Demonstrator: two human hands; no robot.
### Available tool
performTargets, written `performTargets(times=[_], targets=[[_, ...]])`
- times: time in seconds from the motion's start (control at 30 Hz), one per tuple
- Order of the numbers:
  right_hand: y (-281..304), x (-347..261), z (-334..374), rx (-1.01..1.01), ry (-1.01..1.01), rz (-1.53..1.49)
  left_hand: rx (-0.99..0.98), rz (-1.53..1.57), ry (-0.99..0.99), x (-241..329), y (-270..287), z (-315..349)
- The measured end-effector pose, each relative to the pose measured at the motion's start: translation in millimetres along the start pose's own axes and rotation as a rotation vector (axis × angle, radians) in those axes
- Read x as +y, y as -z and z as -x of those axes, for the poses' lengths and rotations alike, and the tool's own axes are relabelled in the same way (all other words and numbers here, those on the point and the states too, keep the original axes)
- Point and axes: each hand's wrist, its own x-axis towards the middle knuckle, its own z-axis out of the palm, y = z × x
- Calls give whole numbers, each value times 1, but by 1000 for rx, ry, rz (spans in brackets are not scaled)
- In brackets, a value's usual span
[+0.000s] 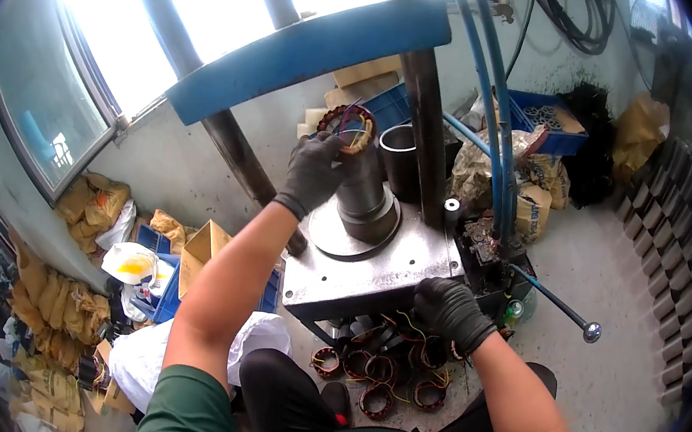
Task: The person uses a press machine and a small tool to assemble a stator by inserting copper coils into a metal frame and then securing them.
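Observation:
My left hand, in a dark grey glove, is closed on the near side of a wound motor stator, a ring with copper-coloured windings and loose wires. The stator is at the top of an upright metal cylinder, which stands on a round base on the press's steel plate. At the plate's front right corner is my right hand, also gloved, with fingers curled; whatever they may hold is hidden. Under the plate, several similar stators lie on the floor with yellow wires.
A blue crossbeam spans two dark pillars. Behind the cylinder stands an open dark tube. A ball-ended lever juts out on the right. Dark metal parts are stacked along the right. Cartons and sacks crowd the left.

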Motion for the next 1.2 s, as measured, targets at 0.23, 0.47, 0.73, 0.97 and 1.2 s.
performTargets(times=[0.23, 0.47, 0.73, 0.97, 1.2], targets=[[0, -11, 6, -121, 60, 18, -281, 166, 397, -44, -27, -26], [-5, -13, 8, -209, 90, 99, -403, 76, 377, -39, -20, -36], [-3, -27, 11, -240, 108, 82, -397, -144, 377, -13, -10, -34], [-9, -24, 14, -255, 180, 70, -351, 264, 338, -72, -35, -27], [-3, -34, 14, -408, 147, 153, -310, 78, 363, -47, -29, -23]])
